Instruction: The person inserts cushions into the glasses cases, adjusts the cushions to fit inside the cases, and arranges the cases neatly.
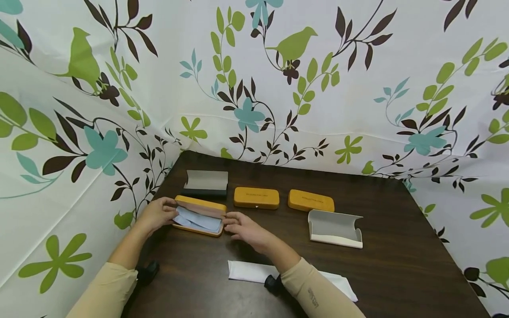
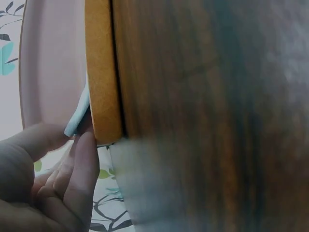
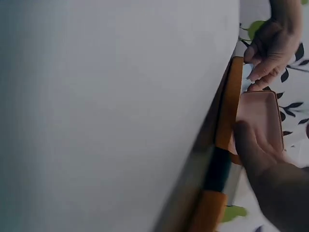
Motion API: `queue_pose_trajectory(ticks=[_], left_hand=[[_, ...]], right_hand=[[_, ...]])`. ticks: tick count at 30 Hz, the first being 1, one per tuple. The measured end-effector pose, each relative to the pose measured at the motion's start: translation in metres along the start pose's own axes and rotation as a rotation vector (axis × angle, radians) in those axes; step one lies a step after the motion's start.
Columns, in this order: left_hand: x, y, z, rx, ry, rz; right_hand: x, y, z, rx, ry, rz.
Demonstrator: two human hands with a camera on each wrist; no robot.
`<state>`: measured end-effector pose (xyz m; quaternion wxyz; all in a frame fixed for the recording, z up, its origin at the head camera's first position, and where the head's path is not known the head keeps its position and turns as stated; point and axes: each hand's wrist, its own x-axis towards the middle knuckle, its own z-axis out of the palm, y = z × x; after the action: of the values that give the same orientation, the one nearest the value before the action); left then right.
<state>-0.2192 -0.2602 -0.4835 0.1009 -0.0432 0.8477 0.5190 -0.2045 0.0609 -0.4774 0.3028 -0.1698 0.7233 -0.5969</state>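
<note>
An orange-yellow eyeglass case (image 1: 201,202) lies on the dark table with its lid raised, showing a pinkish lining. Inside it is a light blue cloth (image 1: 200,220), folded and slightly rumpled. At the case's left end, my left hand (image 1: 158,215) pinches the cloth's edge between thumb and fingers; in the left wrist view the cloth's tip (image 2: 77,118) stands up beside the orange wall. My right hand (image 1: 248,230) is at the opposite end, its loosely bent fingers right at the case's rim. The right wrist view has its thumb (image 3: 248,137) overlapping the front wall.
Behind the case stands an opened case with a grey lid and black front (image 1: 207,183). Two closed orange-yellow cases (image 1: 256,197) (image 1: 311,201) lie to the right. Nearer are an open white case (image 1: 334,227) and a folded white cloth (image 1: 252,271), partly under the right forearm. Patterned fabric surrounds the table.
</note>
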Motion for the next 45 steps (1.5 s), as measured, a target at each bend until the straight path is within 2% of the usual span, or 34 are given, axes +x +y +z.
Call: queue_pose_trajectory(ticks=[4,6,9,12,16,23,30,35,41,43,45], left_hand=[[0.0,0.0,-0.003,-0.02,-0.008,-0.002],[0.0,0.0,-0.003,-0.024,-0.01,-0.002],[-0.001,-0.002,-0.003,-0.02,-0.008,-0.004],[-0.001,-0.002,-0.002,-0.017,-0.013,-0.001],[-0.002,0.0,0.0,-0.011,-0.008,-0.005],[-0.002,-0.001,-0.001,0.015,-0.002,0.004],[-0.003,-0.002,0.0,0.014,-0.016,-0.01],[-0.004,-0.003,0.0,0.008,-0.024,-0.012],[-0.005,-0.002,0.001,0.021,-0.004,-0.019],[-0.005,-0.002,0.001,0.049,0.014,-0.02],[-0.006,-0.003,0.003,0.117,0.045,-0.002]], right_hand=[[-0.001,-0.006,0.008,-0.672,-0.04,-0.109],[-0.001,-0.011,0.013,-0.962,-0.066,-0.155],[0.002,-0.016,0.02,-1.224,-0.079,-0.185],[0.007,-0.019,0.024,-1.411,-0.014,-0.204],[0.017,-0.02,0.024,-1.514,0.022,-0.209],[0.031,-0.023,0.023,-1.581,0.002,-0.249],[0.034,-0.017,0.026,-1.554,-0.064,-0.209],[0.032,-0.011,0.03,-1.562,-0.018,-0.199],[0.031,-0.006,0.032,-1.668,0.044,-0.288],[0.029,-0.007,0.031,-1.706,0.079,-0.336],[0.028,-0.008,0.031,-1.753,0.126,-0.4]])
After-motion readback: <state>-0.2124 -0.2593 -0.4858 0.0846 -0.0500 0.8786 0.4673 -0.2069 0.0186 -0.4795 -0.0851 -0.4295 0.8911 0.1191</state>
